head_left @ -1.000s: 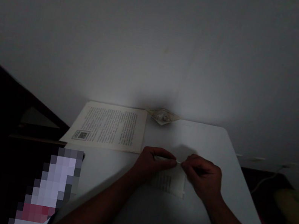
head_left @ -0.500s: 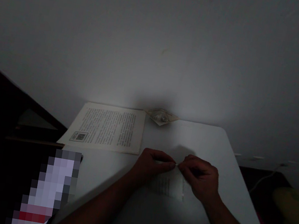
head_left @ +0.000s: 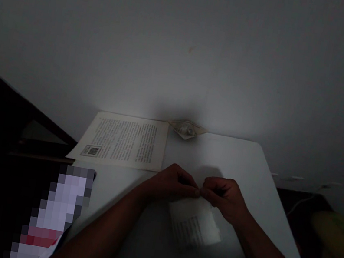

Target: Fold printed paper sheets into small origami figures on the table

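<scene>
My left hand (head_left: 179, 185) is closed in a pinch, thumb against fingertips. My right hand (head_left: 221, 197) pinches right beside it, so the fingertips meet over the white table. Below the fingers hangs or lies a small, pale printed sheet (head_left: 195, 227), thin and slightly see-through, with several lines of text. Its top edge runs up to the pinched fingers. Dim light and blur leave it unclear whether it is a single sheet or a flat packet.
A large printed page (head_left: 127, 141) with a square code lies at the table's back left. Against the wall stands a folded paper pouch (head_left: 186, 130), its mouth diamond-shaped, with something shiny inside. A pixelated item (head_left: 60, 203) sits at the left edge of the table (head_left: 237, 153).
Both hands have come closer together, the right one shifting left. The small sheet shows more of its face and has swung toward the lower right. The view has tilted slightly.
</scene>
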Demonstrator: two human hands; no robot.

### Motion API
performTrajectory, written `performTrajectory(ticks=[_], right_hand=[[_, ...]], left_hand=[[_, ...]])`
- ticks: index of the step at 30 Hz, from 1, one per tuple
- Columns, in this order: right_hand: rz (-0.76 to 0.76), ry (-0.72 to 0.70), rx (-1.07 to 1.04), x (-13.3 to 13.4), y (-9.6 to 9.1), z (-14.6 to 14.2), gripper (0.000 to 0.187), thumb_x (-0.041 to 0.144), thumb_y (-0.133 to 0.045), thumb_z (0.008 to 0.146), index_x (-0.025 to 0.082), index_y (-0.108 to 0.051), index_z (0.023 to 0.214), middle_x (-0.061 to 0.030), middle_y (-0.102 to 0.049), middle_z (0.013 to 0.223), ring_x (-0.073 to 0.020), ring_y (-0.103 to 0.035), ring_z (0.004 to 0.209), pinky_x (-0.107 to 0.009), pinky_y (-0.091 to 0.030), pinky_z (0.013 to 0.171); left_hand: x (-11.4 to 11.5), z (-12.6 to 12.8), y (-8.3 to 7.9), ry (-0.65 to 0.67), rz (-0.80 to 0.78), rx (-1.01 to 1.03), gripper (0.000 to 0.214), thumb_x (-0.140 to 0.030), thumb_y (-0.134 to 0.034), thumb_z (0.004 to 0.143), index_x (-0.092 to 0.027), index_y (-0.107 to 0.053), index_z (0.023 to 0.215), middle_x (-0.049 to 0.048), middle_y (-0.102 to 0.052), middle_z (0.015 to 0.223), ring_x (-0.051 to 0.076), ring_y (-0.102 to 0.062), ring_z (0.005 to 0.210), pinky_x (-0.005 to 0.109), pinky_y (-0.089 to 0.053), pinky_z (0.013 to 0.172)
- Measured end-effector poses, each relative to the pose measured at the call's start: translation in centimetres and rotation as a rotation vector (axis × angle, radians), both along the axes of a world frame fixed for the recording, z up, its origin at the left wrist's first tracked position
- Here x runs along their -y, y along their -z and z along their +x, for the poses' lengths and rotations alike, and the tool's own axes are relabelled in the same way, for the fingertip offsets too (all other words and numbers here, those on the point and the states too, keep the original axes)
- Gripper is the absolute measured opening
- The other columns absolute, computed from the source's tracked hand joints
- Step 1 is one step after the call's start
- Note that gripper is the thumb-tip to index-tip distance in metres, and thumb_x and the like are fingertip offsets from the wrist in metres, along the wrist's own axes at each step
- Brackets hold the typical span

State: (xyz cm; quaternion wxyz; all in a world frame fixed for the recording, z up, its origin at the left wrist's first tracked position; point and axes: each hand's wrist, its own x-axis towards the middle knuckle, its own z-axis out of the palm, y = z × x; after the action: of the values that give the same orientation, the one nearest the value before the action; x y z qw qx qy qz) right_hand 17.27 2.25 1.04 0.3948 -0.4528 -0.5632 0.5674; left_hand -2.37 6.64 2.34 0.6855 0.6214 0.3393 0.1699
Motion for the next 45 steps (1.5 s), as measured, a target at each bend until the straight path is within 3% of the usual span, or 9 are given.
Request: performTrajectory(ticks=[6, 18, 26, 34, 39, 45], right_hand=[[-0.072, -0.1, 0.0, -0.1, -0.3, -0.2, 0.032, 0.042, -0.068, 0.074, 0.016, -0.056, 0.058, 0.0055, -0.043, 0.047, -0.0061, -0.034, 0.042, -0.021, -0.027, 0.04], [-0.048, -0.071, 0.006, -0.1, -0.2, -0.1, 0.033, 0.041, -0.066, 0.076, 0.016, -0.053, 0.058, 0.0059, -0.04, 0.048, -0.0062, -0.033, 0.044, -0.021, -0.025, 0.042], [-0.042, 0.164, -0.083, -0.7, -0.4, 2.2, 0.029, 0.036, -0.071, 0.072, 0.016, -0.055, 0.058, 0.0051, -0.044, 0.051, -0.0071, -0.036, 0.045, -0.023, -0.026, 0.044], [-0.049, 0.176, -0.048, -0.8, -0.3, 2.6, 0.028, 0.036, -0.071, 0.073, 0.016, -0.057, 0.06, 0.0048, -0.044, 0.05, -0.0074, -0.037, 0.046, -0.023, -0.025, 0.045], [-0.017, 0.128, -0.024, -1.0, -0.6, 2.3, 0.031, 0.038, -0.07, 0.073, 0.016, -0.055, 0.057, 0.0055, -0.042, 0.048, -0.007, -0.034, 0.044, -0.024, -0.023, 0.044], [-0.009, -0.015, 0.066, -0.6, -0.5, 0.4, 0.032, 0.042, -0.069, 0.073, 0.016, -0.057, 0.059, 0.0053, -0.043, 0.049, -0.0067, -0.033, 0.045, -0.023, -0.025, 0.043]], left_hand=[[-0.4, -0.1, -0.3, 0.112, -0.045, 0.076, 0.013, -0.024, -0.069, 0.07, -0.012, -0.066, 0.066, -0.0043, -0.054, 0.055, 0.007, -0.045, 0.052, 0.021, -0.035, 0.054], [0.3, 0.3, 0.1, 0.003, -0.066, 0.008, 0.02, -0.029, -0.068, 0.068, -0.013, -0.06, 0.059, -0.0057, -0.048, 0.051, 0.006, -0.038, 0.047, 0.021, -0.028, 0.047], [0.0, -0.5, -0.4, -0.034, -0.126, 0.02, 0.017, -0.026, -0.069, 0.063, -0.013, -0.06, 0.057, -0.0057, -0.048, 0.049, 0.006, -0.037, 0.046, 0.021, -0.027, 0.046], [-0.1, -0.6, -0.3, -0.052, -0.155, 0.052, 0.02, -0.027, -0.069, 0.064, -0.013, -0.057, 0.056, -0.0061, -0.047, 0.049, 0.005, -0.037, 0.046, 0.021, -0.027, 0.047], [-0.1, -0.6, -0.1, 0.012, -0.094, 0.081, 0.021, -0.03, -0.07, 0.067, -0.013, -0.059, 0.061, -0.0049, -0.05, 0.053, 0.007, -0.041, 0.05, 0.021, -0.031, 0.051], [0.8, 0.2, -0.1, 0.018, 0.091, 0.007, 0.021, -0.033, -0.065, 0.075, -0.013, -0.069, 0.077, -0.0022, -0.058, 0.065, 0.009, -0.048, 0.06, 0.022, -0.035, 0.058]])
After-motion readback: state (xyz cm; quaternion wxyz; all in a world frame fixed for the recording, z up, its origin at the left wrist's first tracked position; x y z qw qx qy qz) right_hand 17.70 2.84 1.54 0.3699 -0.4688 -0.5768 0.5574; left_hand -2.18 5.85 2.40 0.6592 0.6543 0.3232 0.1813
